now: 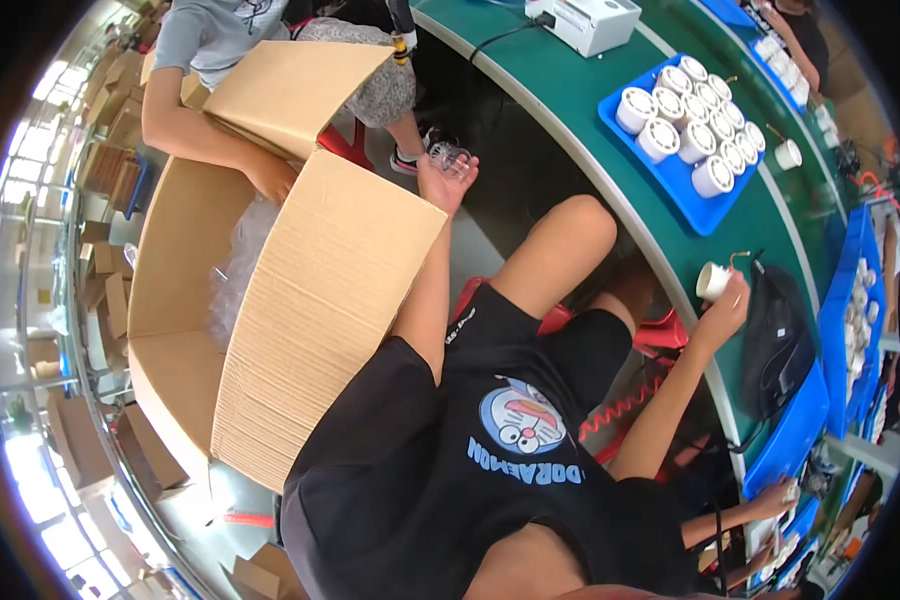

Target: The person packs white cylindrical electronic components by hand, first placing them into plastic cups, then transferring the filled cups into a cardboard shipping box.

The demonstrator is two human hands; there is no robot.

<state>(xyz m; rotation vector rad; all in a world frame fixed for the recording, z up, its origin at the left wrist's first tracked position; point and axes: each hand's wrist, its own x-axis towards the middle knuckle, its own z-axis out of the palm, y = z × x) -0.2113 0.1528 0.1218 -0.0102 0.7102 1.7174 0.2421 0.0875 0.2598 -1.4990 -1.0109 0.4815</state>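
Note:
Palm up beside the box flap, my left hand [452, 180] holds a small clear plastic piece [448, 154], rounded like a cup or cover. On the right, at the near edge of the green bench, my right hand [727, 312] grips a white cylindrical part [712, 282], its round end tilted to the left. A thin copper-coloured wire [739, 257] sticks up beside that part. To my left stands a large open cardboard box [175, 250] with many clear plastic pieces [240, 270] inside. Another person's hand [273, 178] reaches into it.
A blue tray [703, 212] of several white cylindrical parts [695, 110] sits on the green bench [570, 95]. A black bag [778, 340] lies right of my right hand. A white device [590, 22] stands at the back. Blue trays [840, 330] line the far right.

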